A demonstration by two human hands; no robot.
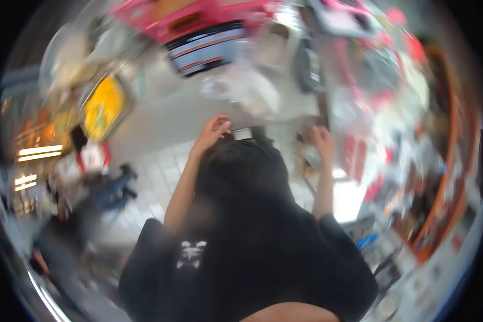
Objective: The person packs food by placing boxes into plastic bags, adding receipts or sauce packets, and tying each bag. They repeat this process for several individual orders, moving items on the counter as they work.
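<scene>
My left hand (213, 133) is at the near edge of the grey table (161, 115), its fingers loosely bent and apart with nothing visible in them. Out to the right, my right hand (321, 140) is smeared by motion, so its fingers cannot be made out. Beyond the hands, a crumpled clear plastic bag (255, 91) lies on the tabletop. Behind it a dark-framed screen (208, 47) shows pale bands and red lines.
Pink crates or shelving (193, 19) stand at the back. A metal tray with yellow contents (103, 107) sits at the left. Blurred plastic bags (378, 70) crowd the right, near an orange-edged shelf (443, 193). Pale floor tiles (161, 174) show below, with a dark-clothed person (75, 225) at left.
</scene>
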